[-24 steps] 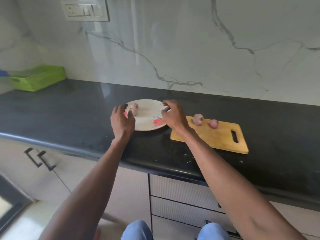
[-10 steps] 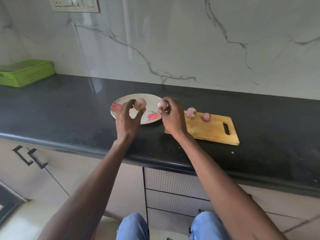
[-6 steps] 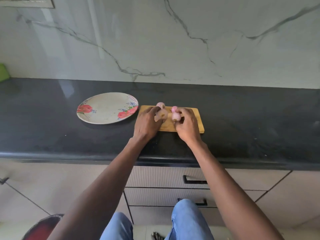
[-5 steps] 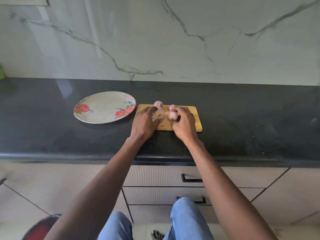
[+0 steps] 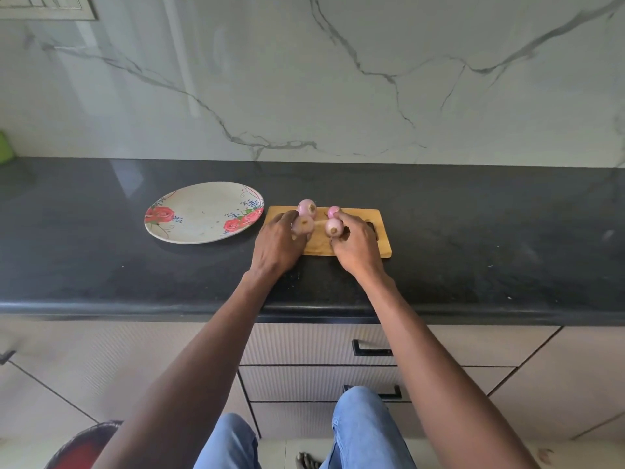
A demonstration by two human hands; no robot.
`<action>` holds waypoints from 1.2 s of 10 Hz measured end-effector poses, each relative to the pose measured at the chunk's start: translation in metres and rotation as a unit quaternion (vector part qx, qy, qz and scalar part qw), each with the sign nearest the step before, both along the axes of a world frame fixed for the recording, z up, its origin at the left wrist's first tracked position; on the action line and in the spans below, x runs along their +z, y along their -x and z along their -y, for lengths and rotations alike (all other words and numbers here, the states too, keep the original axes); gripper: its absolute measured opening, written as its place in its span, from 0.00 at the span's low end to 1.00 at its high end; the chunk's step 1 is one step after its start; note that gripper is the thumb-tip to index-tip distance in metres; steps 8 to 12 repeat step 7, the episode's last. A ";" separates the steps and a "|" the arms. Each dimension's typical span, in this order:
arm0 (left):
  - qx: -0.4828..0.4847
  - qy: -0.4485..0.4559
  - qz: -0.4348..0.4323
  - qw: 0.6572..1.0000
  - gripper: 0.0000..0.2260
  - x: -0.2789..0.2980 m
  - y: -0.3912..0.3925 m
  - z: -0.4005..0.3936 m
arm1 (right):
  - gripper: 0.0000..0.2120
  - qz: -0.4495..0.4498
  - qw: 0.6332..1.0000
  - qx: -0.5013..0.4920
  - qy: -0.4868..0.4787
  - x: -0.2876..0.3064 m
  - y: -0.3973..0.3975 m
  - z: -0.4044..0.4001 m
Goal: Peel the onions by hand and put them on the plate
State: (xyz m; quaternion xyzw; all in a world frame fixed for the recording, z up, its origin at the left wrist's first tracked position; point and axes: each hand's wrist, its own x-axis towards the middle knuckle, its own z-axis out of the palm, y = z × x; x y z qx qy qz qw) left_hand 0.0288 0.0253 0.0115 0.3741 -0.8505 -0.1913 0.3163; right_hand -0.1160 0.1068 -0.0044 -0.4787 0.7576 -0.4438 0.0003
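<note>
Several small pink onions sit at a wooden cutting board (image 5: 380, 247) on the black counter. My left hand (image 5: 279, 243) grips one onion (image 5: 303, 224) over the board's left part. My right hand (image 5: 356, 247) grips another onion (image 5: 333, 227) beside it. Behind these, two more onions lie on the board: a larger one (image 5: 307, 207) and a smaller one (image 5: 334, 210). The floral plate (image 5: 203, 211) lies to the left of the board with nothing on it.
The black counter (image 5: 490, 231) runs along a marble wall. Its front edge lies just under my wrists. Drawers with black handles (image 5: 371, 350) are below. A green basket's corner (image 5: 5, 147) shows at the far left.
Both hands lifted an onion off the plate and carried them right to the cutting board. Over the last half second the hands have hardly moved.
</note>
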 end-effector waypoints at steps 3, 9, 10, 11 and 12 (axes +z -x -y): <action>0.000 -0.012 0.005 1.000 0.20 0.003 -0.002 -0.002 | 0.24 0.021 1.000 -0.003 -0.005 0.003 -0.001 -0.001; 0.005 -0.011 -0.030 0.999 0.29 -0.006 -0.001 0.008 | 0.24 0.054 0.998 -0.028 0.010 0.000 0.001 0.001; 0.005 -0.011 -0.030 0.999 0.29 -0.006 -0.001 0.008 | 0.24 0.054 0.998 -0.028 0.010 0.000 0.001 0.001; 0.005 -0.011 -0.030 0.999 0.29 -0.006 -0.001 0.008 | 0.24 0.054 0.998 -0.028 0.010 0.000 0.001 0.001; 0.005 -0.011 -0.030 0.999 0.29 -0.006 -0.001 0.008 | 0.24 0.054 0.998 -0.028 0.010 0.000 0.001 0.001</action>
